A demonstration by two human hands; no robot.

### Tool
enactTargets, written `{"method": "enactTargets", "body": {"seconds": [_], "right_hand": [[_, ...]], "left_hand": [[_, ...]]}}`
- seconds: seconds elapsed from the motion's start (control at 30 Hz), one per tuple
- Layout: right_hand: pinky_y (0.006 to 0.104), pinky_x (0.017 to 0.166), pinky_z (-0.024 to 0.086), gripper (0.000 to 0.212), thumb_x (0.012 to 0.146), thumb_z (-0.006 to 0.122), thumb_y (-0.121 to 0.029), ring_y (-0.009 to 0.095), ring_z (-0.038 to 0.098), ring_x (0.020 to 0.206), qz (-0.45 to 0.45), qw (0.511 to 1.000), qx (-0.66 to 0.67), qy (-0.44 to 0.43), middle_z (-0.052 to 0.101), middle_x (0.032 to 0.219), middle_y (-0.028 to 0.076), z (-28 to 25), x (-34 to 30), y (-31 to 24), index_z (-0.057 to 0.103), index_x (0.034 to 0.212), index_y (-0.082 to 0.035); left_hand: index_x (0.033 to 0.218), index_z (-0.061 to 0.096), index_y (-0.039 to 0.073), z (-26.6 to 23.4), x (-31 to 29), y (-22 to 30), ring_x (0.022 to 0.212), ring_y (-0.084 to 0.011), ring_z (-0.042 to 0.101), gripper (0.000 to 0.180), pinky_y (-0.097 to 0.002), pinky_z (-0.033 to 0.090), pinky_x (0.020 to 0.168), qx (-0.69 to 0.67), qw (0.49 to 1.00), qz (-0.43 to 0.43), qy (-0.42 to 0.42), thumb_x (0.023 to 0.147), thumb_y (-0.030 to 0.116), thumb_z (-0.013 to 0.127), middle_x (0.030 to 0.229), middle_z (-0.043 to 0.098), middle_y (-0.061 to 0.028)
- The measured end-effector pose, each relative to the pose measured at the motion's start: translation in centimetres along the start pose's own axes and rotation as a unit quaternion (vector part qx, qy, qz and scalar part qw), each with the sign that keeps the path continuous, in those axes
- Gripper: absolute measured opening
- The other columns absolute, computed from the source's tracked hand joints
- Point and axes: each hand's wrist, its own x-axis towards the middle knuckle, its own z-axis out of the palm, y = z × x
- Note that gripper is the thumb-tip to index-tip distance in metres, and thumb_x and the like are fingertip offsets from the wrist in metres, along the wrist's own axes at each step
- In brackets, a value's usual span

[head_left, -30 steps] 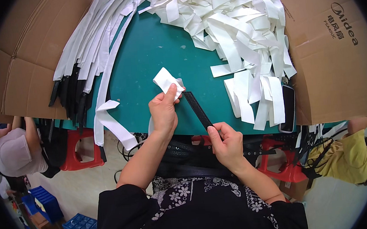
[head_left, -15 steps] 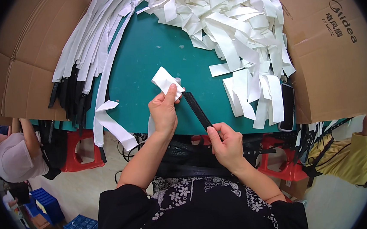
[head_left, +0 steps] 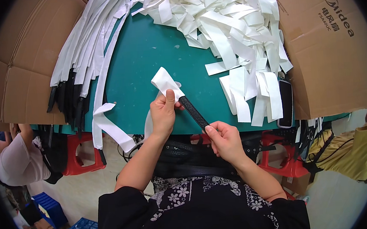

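Over the near edge of the green table [head_left: 136,66], my left hand [head_left: 163,116] pinches a folded white fabric strip [head_left: 161,79], thumb on top. One end of the strip loops up past the fingers; another part hangs behind my wrist. My right hand [head_left: 225,142] grips a black textured strap [head_left: 194,112] near its lower end, thumb above. The strap slants up to the left, and its upper end meets the white strip at my left fingertips. Whether it sits inside the strip or beneath it, I cannot tell.
White strips with black ends [head_left: 73,50] lie at the left, and a big heap of white strips [head_left: 227,16] at the right. A phone-like device [head_left: 285,104] rests beside the heap. Cardboard boxes [head_left: 317,61] flank the table. Black straps [head_left: 182,155] hang below its edge; people sit on both sides.
The black strap has moved up and left, so its upper end now meets the white strip where a small gap showed before. My right hand has shifted slightly left with it.
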Motion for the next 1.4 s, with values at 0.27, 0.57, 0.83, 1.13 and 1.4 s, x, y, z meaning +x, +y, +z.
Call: {"method": "enactTargets", "body": {"seconds": [0.27,0.57,0.83,1.13,1.4], "right_hand": [[0.0171,0.035,0.032,0.024,0.09,0.047,-0.024,0.004,0.035,0.032,0.073,0.986,0.142,-0.048,0.045,0.047,-0.002,-1.0,0.7,0.4,0.056,0.083,-0.002],[0.0187,0.037,0.032,0.022,0.088,0.051,-0.022,0.004,0.041,0.037,-0.039,0.994,-0.103,0.012,0.047,0.047,-0.002,-0.9,0.5,-0.7,0.057,0.083,-0.001],[0.0192,0.04,0.031,0.018,0.087,0.052,-0.018,0.003,0.04,0.042,-0.102,0.968,-0.23,0.015,0.047,0.05,-0.004,-1.4,0.2,-1.3,0.056,0.084,0.0],[0.0169,0.043,0.03,0.031,0.093,0.041,-0.032,0.003,0.04,0.051,-0.047,0.998,-0.051,-0.01,0.051,0.069,0.0,-1.5,0.2,-0.1,0.05,0.102,-0.004],[0.0166,0.043,0.031,0.023,0.089,0.049,-0.025,0.002,0.042,0.051,-0.029,0.996,-0.078,-0.013,0.05,0.065,-0.003,-5.4,-2.1,2.5,0.053,0.088,-0.002]], "left_hand": [[0.066,0.053,0.002,-0.4,-0.1,-0.3,0.052,-0.0114,0.051,0.05,-0.0236,0.045,0.052,-0.001,0.998,-0.01,-0.067,0.087,0.047,0.043,0.061,0.054,-0.0057],[0.068,0.056,0.001,-1.2,0.2,2.2,0.045,-0.0088,0.048,0.054,-0.0209,0.04,0.045,0.139,0.978,-0.075,-0.138,0.09,0.047,0.038,0.055,0.053,-0.0044],[0.055,0.056,0.003,-2.3,0.4,4.0,0.04,-0.0057,0.043,0.049,-0.0199,0.032,0.039,0.277,0.932,-0.115,-0.206,0.088,0.04,0.049,0.046,0.048,0.0006],[0.076,0.059,0.004,2.8,-5.1,1.7,0.046,-0.0048,0.044,0.025,-0.0201,0.034,0.042,0.175,0.874,-0.23,-0.39,0.088,0.024,0.051,0.056,0.052,0.0015],[0.11,0.051,0.003,2.9,-4.5,3.3,0.082,-0.0147,0.057,0.03,-0.0286,0.046,0.073,0.151,0.907,-0.225,-0.321,0.08,0.007,0.055,0.092,0.058,-0.007]]}}
